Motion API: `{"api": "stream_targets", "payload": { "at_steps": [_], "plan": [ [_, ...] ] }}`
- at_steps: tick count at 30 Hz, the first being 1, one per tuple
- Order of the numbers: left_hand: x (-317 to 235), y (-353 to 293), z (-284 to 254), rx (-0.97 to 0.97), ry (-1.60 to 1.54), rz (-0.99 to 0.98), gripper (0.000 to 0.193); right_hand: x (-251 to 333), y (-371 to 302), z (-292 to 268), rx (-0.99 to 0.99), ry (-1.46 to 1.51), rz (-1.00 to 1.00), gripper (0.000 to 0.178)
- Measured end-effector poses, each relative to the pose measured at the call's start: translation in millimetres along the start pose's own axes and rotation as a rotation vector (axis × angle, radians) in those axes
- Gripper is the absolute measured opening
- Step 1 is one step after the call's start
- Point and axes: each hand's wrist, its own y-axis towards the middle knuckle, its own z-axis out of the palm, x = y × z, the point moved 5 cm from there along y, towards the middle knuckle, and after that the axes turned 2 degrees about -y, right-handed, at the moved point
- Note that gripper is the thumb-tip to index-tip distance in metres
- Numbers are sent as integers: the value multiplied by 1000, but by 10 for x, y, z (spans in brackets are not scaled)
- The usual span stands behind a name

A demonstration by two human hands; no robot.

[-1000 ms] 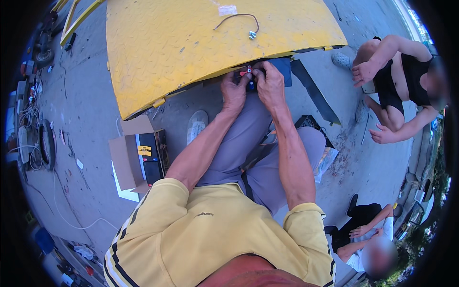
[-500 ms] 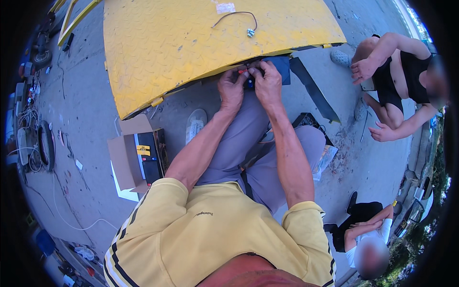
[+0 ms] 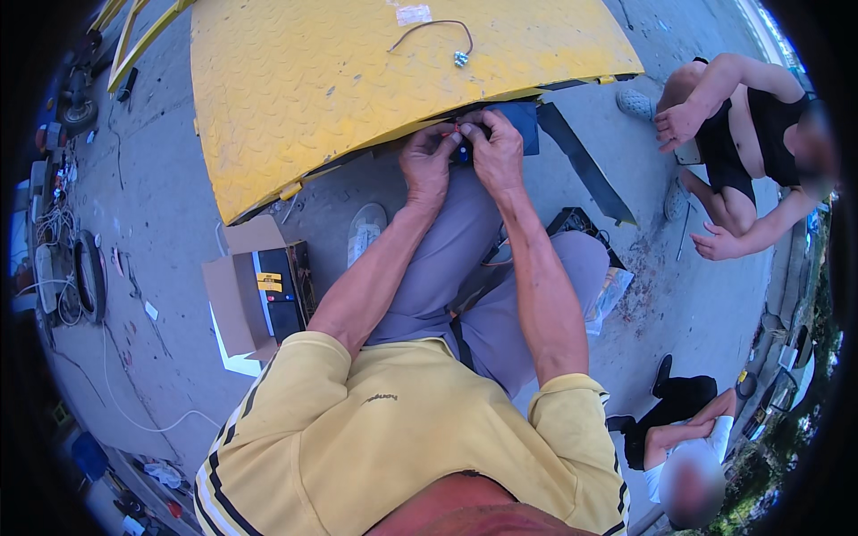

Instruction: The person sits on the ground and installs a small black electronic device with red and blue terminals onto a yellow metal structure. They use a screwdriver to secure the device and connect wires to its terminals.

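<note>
One small red piece (image 3: 458, 128) sits at your fingertips, under the near edge of the yellow plate; it looks bright and smooth, its exact shape mostly covered. Your left hand (image 3: 426, 167) pinches it between thumb and forefinger. Your right hand (image 3: 497, 154) has its fingertips drawn together just beside it, but you cannot tell what they grip. Just below your fingertips is one dark block (image 3: 462, 154) with a blue spot. Beyond your hands spreads one yellow tread-patterned metal plate (image 3: 357, 80), scuffed, carrying one thin curved wire (image 3: 458, 22) with a shiny lump at its end. Right of your hands slants one long dark strip (image 3: 585, 165). Left and nearer you stands one open cardboard box (image 3: 228, 304). Two people are farther right.
</note>
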Motion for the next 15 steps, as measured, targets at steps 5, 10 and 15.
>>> {"api": "stream_targets", "payload": {
  "at_steps": [5, 10, 15],
  "plan": [
    [2, 1, -2, 1, 27, -10, 16, 47, -7, -3, -29, -54, 21, 16],
    [-6, 8, 2, -7, 30, -11, 18, 137, -16, -60, -11, -73, 236, 28],
    [-61, -1, 50, -9, 181, 28, 25, 39, -15, -98, -64, -82, 176, 27]
  ]
}}
